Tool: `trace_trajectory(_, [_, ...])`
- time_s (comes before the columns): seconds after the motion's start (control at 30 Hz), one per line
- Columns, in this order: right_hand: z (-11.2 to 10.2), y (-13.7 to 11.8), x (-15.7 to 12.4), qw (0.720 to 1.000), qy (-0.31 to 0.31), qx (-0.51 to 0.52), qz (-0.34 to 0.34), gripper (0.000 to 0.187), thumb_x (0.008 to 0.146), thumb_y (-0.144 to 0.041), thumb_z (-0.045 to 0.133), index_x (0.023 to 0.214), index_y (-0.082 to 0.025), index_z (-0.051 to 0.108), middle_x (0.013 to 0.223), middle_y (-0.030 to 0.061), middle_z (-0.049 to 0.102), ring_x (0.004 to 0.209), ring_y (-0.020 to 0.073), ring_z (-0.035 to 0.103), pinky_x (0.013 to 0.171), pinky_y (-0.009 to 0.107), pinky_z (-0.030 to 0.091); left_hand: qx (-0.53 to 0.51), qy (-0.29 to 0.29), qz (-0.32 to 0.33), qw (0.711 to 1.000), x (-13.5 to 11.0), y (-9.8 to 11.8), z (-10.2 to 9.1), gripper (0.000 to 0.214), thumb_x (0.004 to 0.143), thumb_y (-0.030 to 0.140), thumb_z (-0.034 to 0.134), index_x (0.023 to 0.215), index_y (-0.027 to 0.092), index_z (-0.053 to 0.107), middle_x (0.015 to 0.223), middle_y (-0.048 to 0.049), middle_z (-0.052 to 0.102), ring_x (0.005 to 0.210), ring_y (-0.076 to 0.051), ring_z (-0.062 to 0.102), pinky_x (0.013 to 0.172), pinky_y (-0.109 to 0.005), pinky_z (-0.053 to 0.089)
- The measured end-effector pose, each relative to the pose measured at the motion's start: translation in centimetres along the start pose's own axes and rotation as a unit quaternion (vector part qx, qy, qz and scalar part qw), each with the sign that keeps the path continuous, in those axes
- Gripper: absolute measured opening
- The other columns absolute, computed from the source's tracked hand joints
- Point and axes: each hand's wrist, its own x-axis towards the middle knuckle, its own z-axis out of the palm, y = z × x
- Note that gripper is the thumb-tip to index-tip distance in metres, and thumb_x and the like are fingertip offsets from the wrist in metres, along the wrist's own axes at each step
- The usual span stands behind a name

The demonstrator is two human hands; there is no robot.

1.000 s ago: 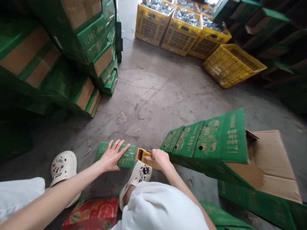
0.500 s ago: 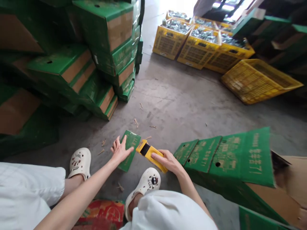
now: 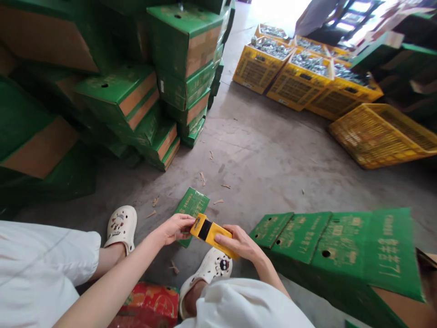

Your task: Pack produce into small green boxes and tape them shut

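My right hand [image 3: 241, 242] is wrapped around a long yellow flat-sided object with a black band [image 3: 213, 236]; its exact kind is unclear. The thumb lies along its upper face. At the object's other end, the fingers of my left hand [image 3: 175, 228] are closed together and pinch its tip. Under both hands and a little farther out, a small green box [image 3: 193, 202] with printed lettering lies on the floor, partly hidden by my left hand.
Green cartons [image 3: 136, 91] are stacked high on the left. A row of green cartons [image 3: 341, 246] stands at the right. Yellow crates [image 3: 293, 84] with bundled contents sit at the back, beside a tilted yellow crate [image 3: 378, 136]. Paper scraps [image 3: 202, 177] dot the floor. A red box [image 3: 153, 305] is near my feet.
My left hand has left the small green box and come to the tip of the yellow object, its fingers closing there. My right hand keeps its hold. The view has shifted.
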Motion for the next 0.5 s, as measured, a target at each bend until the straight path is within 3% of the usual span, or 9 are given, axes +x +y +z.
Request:
trace_trajectory(0.13, [0.8, -0.4, 0.8, 1.000, -0.009, 0.005, 0.015, 0.057, 0.084, -0.077, 0.067, 0.081, -0.020, 0.063, 0.069, -0.0006, 0.053, 0.064, 0.0147, 0.044, 0.056, 0.028, 0.030, 0.082, 0.072, 0.090, 0.990, 0.7, -0.7, 0.3, 0.050, 0.059, 0.060, 0.093, 0.075, 0.017, 0.073, 0.070, 0.0007, 0.067, 0.066, -0.015, 0.063, 0.064, -0.027, 0.049])
trace_trajectory(0.2, [0.8, -0.4, 0.8, 1.000, -0.008, 0.005, 0.029, 0.057, 0.083, -0.076, 0.067, 0.084, -0.020, 0.065, 0.071, 0.0002, 0.056, 0.066, 0.0153, 0.047, 0.056, 0.027, 0.032, 0.124, 0.100, 0.155, 0.975, 1.0, -0.6, -0.4, 0.047, 0.063, 0.061, 0.088, 0.074, 0.017, 0.075, 0.066, 0.0005, 0.066, 0.062, -0.014, 0.059, 0.061, -0.027, 0.045])
trace_trajectory(0.4, [-1.9, 3.0, -1.9, 0.995, 0.012, -0.060, 0.085, 0.060, 0.082, -0.079, 0.065, 0.086, -0.019, 0.068, 0.075, 0.0015, 0.061, 0.068, 0.0166, 0.051, 0.056, 0.027, 0.033, 0.191, 0.276, 0.266, 0.904, 1.2, 3.3, -7.9, 0.043, 0.064, 0.060, 0.083, 0.071, 0.018, 0.078, 0.056, 0.0021, 0.060, 0.056, -0.013, 0.049, 0.056, -0.026, 0.036])
trace_trajectory(0.5, [-3.0, 5.1, -2.7, 0.990, 0.030, -0.090, 0.101, 0.063, 0.082, -0.080, 0.063, 0.084, -0.018, 0.068, 0.073, 0.0009, 0.060, 0.067, 0.0169, 0.052, 0.056, 0.028, 0.032, 0.214, 0.279, 0.274, 0.895, 1.6, 4.3, -10.0, 0.047, 0.064, 0.064, 0.083, 0.069, 0.018, 0.077, 0.057, 0.0015, 0.060, 0.055, -0.013, 0.048, 0.054, -0.025, 0.034])
